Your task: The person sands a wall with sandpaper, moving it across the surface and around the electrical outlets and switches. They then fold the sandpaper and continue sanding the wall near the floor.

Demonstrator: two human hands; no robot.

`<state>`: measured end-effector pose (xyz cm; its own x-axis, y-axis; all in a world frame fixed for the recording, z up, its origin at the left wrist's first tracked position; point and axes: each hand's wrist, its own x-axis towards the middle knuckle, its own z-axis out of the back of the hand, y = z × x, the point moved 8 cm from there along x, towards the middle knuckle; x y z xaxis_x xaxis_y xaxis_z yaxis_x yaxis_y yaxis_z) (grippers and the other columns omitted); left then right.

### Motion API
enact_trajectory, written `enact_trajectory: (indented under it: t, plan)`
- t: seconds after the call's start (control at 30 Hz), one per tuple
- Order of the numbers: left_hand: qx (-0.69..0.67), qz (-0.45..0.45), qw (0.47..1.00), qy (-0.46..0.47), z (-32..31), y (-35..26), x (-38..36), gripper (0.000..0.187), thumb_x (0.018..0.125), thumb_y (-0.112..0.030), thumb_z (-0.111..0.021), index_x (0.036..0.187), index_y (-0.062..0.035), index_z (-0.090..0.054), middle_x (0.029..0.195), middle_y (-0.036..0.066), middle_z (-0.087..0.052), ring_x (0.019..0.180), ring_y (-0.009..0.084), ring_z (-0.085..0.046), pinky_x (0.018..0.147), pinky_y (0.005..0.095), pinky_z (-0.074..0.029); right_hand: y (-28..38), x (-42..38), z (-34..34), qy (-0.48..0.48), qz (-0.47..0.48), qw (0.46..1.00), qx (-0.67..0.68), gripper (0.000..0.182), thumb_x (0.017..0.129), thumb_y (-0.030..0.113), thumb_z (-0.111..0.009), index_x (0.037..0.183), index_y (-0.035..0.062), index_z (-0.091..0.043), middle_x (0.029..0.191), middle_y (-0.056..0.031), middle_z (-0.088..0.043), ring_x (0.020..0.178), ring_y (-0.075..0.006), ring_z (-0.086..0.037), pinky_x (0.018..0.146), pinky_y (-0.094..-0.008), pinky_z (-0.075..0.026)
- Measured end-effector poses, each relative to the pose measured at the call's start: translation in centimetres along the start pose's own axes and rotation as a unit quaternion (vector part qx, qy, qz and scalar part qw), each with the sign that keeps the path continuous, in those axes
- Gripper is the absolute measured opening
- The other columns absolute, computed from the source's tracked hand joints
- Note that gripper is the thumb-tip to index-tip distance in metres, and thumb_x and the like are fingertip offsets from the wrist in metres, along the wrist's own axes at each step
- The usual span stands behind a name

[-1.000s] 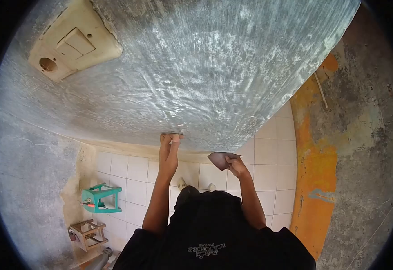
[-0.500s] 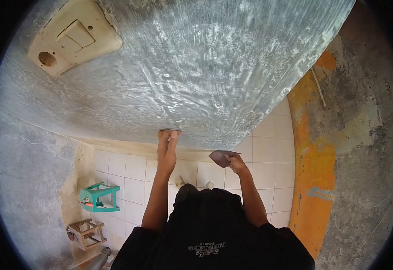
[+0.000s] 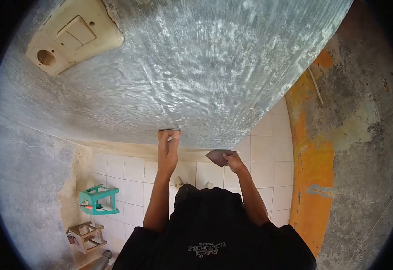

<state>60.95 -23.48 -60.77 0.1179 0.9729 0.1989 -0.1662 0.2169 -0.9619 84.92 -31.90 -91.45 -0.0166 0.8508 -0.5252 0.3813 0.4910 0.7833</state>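
My left hand (image 3: 168, 150) is against the lower part of the grey, patchy wall (image 3: 196, 76), its fingers curled over a thin dark-edged piece that looks like sandpaper (image 3: 169, 130). Most of that piece is hidden by the fingers. Near the wall's bottom right corner, my right hand (image 3: 234, 162) pinches a brown sheet of sandpaper (image 3: 216, 157) between thumb and fingers. The sheet's upper edge is close to the wall; whether it touches cannot be told.
A cream switch and socket plate (image 3: 76, 37) is set in the wall at upper left. On the white tiled floor (image 3: 133, 168) stand a green plastic stool (image 3: 98, 199) and a small wooden stool (image 3: 87, 237). An orange and grey wall (image 3: 313, 180) rises on the right.
My right hand and its brown sheet have shifted slightly left. The left hand stays at nearly the same spot on the wall. The view has turned a little.
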Motion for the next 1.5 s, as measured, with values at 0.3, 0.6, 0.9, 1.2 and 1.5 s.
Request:
enact_trajectory:
  t: [0.3, 0.6, 0.9, 1.2, 1.5]
  plan:
    - [-0.023, -0.018, 1.0, 0.002, 0.2, 0.8, 0.2, 0.016, 0.095, -0.017, -0.052, 0.094, -0.0018, -0.058, 0.099, 0.006, -0.044, 0.094, 0.0151, -0.046, 0.082, 0.0262, -0.04, 0.2, -0.1, -0.4, -0.017, -0.017, 0.999, 0.047, 0.028, 0.091, 0.013, -0.055, 0.114, -0.0022, -0.058, 0.103, -0.0102, -0.063, 0.093, -0.0215, -0.061, 0.083, -0.0404, -0.051]
    - [-0.016, -0.006, 1.0, 0.003, 0.0, 0.3, 0.0, 0.017, 0.093, -0.017, -0.055, 0.098, -0.0011, -0.058, 0.1, 0.007, -0.043, 0.095, 0.0159, -0.047, 0.084, 0.0289, -0.041, 0.4, 0.0, -1.1, -0.015, -0.014, 1.0, 0.018, 0.027, 0.092, 0.013, -0.055, 0.111, -0.0048, -0.058, 0.102, -0.0125, -0.063, 0.089, -0.022, -0.062, 0.078, -0.037, -0.052]
    - [-0.013, -0.026, 0.999, 0.023, 0.0, 0.8, 0.1, 0.015, 0.092, -0.015, -0.057, 0.101, -0.003, -0.058, 0.104, 0.007, -0.046, 0.099, 0.0172, -0.048, 0.085, 0.0297, -0.041, 4.3, -1.9, -5.5, 0.016, 0.035, 0.997, 0.064, 0.03, 0.093, 0.012, -0.055, 0.118, -0.0045, -0.054, 0.11, -0.0126, -0.061, 0.097, -0.0224, -0.06, 0.084, -0.0391, -0.051]
    - [0.039, -0.061, 0.992, 0.098, 0.7, 0.0, 0.0, 0.019, 0.093, -0.016, -0.054, 0.109, -0.0055, -0.059, 0.111, 0.007, -0.045, 0.109, 0.0171, -0.046, 0.09, 0.0303, -0.04, 2.7, 0.9, -10.5, 0.044, 0.006, 0.998, 0.055, 0.03, 0.093, 0.01, -0.053, 0.118, -0.0066, -0.055, 0.109, -0.0134, -0.061, 0.093, -0.0211, -0.062, 0.081, -0.033, -0.053]
    - [-0.061, 0.035, 0.992, 0.106, 7.7, 3.2, 2.3, 0.027, 0.096, -0.021, -0.05, 0.108, 0.002, -0.059, 0.101, 0.01, -0.064, 0.1, 0.0182, -0.059, 0.092, 0.0305, -0.04, 1.5, 3.6, -14.3, 0.024, 0.054, 0.994, 0.088, 0.026, 0.09, 0.006, -0.054, 0.114, -0.0056, -0.057, 0.105, -0.0131, -0.062, 0.092, -0.0233, -0.063, 0.078, -0.0375, -0.054]
